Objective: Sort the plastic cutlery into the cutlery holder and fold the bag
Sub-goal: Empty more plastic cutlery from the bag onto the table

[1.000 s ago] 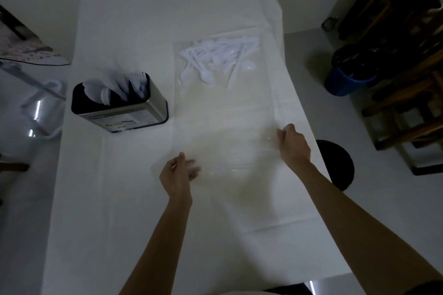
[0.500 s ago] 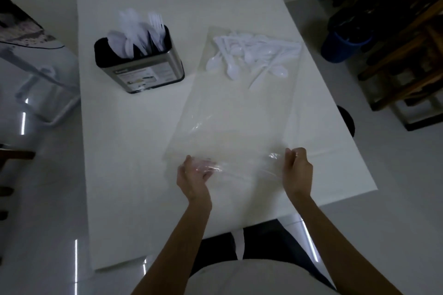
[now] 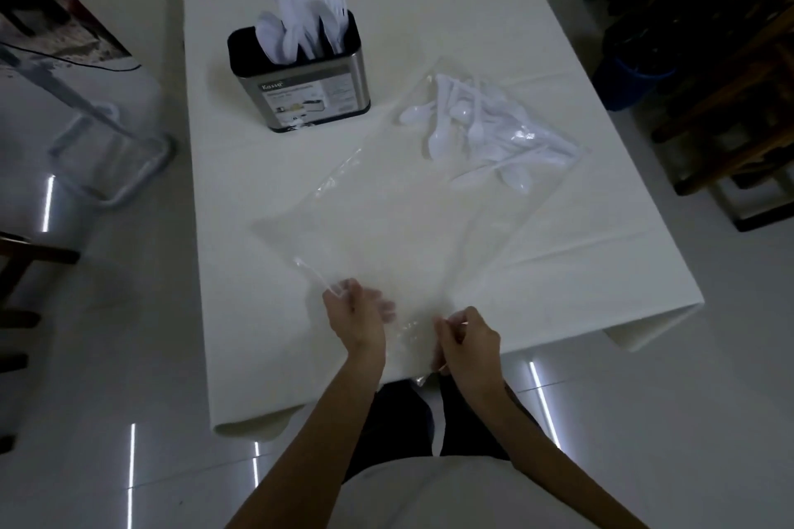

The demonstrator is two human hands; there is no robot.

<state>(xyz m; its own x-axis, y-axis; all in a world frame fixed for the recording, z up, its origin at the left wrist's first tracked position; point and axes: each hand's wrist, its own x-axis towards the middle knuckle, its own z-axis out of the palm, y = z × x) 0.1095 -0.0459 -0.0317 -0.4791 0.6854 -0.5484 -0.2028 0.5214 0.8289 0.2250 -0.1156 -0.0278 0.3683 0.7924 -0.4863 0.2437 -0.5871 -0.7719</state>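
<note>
The cloth (image 3: 258,228) on my table is plain off-white, with no pattern. The bag (image 3: 386,206) is clear, colourless plastic with pale glints along its creases. The spoons (image 3: 481,133) inside it are plain white, and so is the cutlery (image 3: 300,26) in the holder (image 3: 352,69). The holder is brushed silver steel with a black rim and black inside; its label (image 3: 307,97) is grey and white, with small print and a little picture. The floor (image 3: 107,356) is glossy pale grey tile with thin white streaks of reflected light. The bucket (image 3: 631,86) is blue, the wooden furniture (image 3: 730,77) dark brown. My shirt (image 3: 429,494) is white, my trousers (image 3: 399,421) black.
</note>
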